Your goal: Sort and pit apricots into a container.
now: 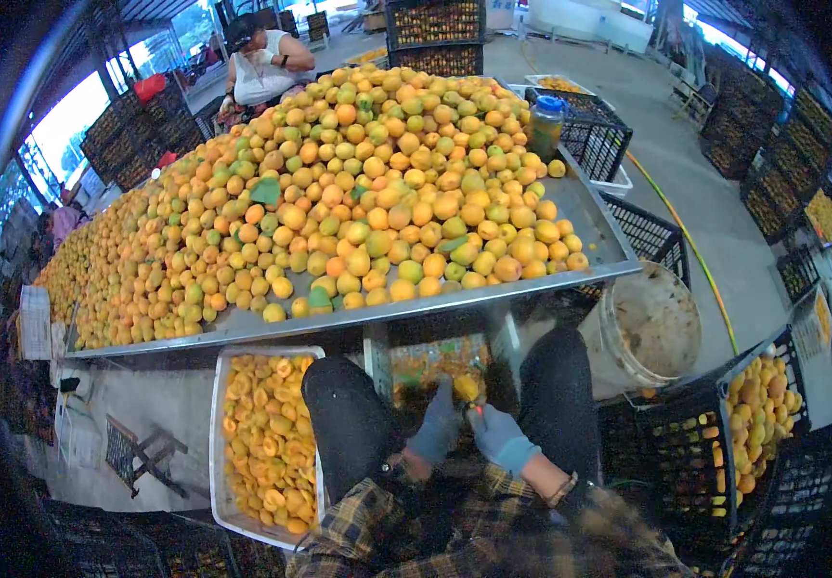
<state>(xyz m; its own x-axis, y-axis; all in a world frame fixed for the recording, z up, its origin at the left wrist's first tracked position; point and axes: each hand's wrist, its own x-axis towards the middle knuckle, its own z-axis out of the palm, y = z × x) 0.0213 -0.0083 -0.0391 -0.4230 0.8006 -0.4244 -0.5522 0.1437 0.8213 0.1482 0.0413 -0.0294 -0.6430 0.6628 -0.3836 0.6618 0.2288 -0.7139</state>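
Note:
Both my hands wear blue-grey gloves and are close together between my knees. My left hand (436,426), slightly blurred, grips a yellow apricot (466,388) at its fingertips. Beside it my right hand (504,437) is closed around a small tool (479,410) with a red part, which touches or nearly touches the fruit's lower side. The tool's blade or tip is too small to make out. Below the hands' far side, a container with wet fruit scraps (416,365) shows between my legs. A large heap of apricots (358,195) covers the metal table before me.
The metal table's raised rim (401,309) runs across in front. At my left stands a white crate of halved apricots (271,448); a folding stool (143,455) lies beyond. To the right are a dirty white bucket (651,325) and a black crate of apricots (759,426). A person (264,68) sits across the table.

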